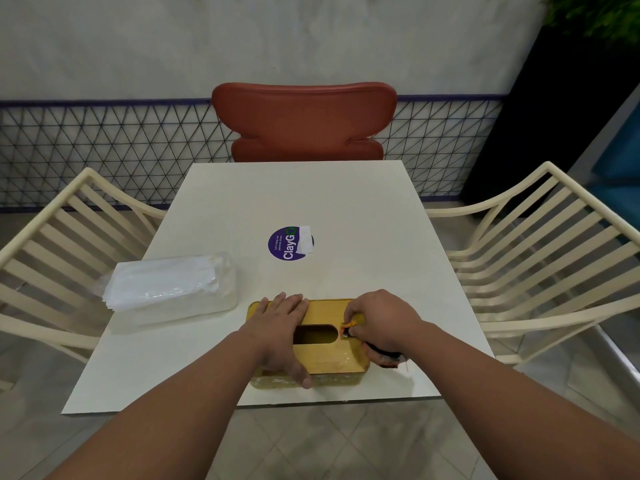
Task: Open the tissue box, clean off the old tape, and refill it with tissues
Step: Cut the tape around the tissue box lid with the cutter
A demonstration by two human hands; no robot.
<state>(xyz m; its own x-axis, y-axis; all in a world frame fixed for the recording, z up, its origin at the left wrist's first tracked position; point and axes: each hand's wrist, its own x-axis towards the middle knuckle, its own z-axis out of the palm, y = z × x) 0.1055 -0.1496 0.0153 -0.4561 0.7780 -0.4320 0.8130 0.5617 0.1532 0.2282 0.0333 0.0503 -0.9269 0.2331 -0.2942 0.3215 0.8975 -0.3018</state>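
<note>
Head view: blade work on the yellow tissue box [325, 355] at the surface's [242, 209] near edge.
Left hand [282, 327] lies flat, fingers straight, pinning the glossy lid steady; right hand [379, 323] has fingers curled round a small cutter [347, 329] by the oval slot, likely slicing old tape. Plastic-wrapped tissues [169, 284] wait left.

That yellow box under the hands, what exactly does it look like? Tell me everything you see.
The tissue box is a yellow-tan rectangular box with rounded corners and a glossy top with an oval slot, dark inside. It lies flat near the table's front edge. The left hand presses flat on its left part; the right hand grips a small orange-tipped tool beside the slot.
</note>
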